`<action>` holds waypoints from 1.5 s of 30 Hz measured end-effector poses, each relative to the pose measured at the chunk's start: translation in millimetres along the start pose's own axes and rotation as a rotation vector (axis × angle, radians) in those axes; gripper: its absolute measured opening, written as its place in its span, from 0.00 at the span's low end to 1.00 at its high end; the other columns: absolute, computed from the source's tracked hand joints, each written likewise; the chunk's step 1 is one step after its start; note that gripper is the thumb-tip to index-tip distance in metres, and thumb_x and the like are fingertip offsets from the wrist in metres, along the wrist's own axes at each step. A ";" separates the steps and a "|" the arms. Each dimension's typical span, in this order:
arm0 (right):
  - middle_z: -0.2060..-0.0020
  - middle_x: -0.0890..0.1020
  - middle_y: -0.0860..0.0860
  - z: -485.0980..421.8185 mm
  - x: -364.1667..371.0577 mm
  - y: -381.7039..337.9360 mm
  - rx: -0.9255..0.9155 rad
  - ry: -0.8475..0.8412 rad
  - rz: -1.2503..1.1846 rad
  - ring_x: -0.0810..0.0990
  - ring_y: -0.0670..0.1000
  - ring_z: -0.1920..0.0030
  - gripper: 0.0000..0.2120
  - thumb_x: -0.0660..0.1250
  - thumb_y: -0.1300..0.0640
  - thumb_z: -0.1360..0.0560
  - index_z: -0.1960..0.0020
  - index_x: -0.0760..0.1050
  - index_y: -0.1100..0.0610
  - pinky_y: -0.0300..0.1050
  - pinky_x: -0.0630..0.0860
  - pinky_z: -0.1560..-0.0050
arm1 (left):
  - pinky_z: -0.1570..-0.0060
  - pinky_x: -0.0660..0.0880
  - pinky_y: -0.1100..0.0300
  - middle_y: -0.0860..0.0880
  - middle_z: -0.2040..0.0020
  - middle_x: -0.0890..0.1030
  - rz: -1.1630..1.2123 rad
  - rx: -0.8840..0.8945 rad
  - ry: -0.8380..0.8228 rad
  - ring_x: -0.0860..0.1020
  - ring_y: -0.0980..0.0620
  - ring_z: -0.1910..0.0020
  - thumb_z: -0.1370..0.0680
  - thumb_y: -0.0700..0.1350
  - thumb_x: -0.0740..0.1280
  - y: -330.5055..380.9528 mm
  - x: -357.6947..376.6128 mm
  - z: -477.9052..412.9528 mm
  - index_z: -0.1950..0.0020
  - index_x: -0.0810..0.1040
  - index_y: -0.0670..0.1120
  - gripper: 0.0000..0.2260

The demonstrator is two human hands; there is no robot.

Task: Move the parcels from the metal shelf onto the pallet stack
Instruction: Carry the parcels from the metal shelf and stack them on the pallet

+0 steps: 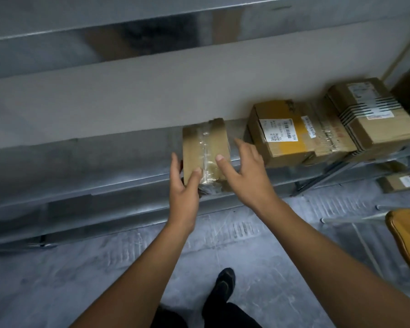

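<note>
- Head view: small taped parcel [205,151] is sitting at the near edge of the metal shelf [81,162], left of the other boxes.
- Left hand [184,185] is resting against the parcel's left near corner, thumb on top, fingers spread, not clamped.
- Right hand [245,171] is hovering over the parcel's right side, fingers apart, thumb touching the top; no firm grip showing.
- Labelled box [282,133] and striped-tape box [369,114] are waiting further right on the same shelf, touching each other.
- Pallet stack is not in view.
- Judgement: parcel is looking light and stiff; the glossy tape strip may be slippery, so squeezing the bare cardboard sides with both hands seems safest.
</note>
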State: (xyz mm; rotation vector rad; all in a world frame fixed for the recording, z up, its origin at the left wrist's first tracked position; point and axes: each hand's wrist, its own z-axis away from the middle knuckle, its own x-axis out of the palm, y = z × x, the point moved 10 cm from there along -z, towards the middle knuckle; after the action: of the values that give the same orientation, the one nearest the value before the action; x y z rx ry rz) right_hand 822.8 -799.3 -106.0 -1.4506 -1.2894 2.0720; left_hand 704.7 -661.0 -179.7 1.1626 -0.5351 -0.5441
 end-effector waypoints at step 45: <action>0.35 0.80 0.43 418.7 781.5 -603.2 -0.755 -1.215 -0.321 0.80 0.40 0.38 0.20 0.63 0.37 0.19 0.28 0.69 0.34 0.49 0.81 0.38 | 0.49 0.76 0.72 0.75 0.40 0.76 -0.010 0.372 1.406 0.78 0.70 0.41 0.22 0.57 0.71 136.8 -932.1 309.1 0.25 0.66 0.61 0.28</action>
State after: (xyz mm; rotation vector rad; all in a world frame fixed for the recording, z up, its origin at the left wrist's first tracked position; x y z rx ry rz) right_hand -28.7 -149.7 -50.9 0.1409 -2.6876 2.3228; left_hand -180.5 -231.0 -58.7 1.5805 0.6139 0.4452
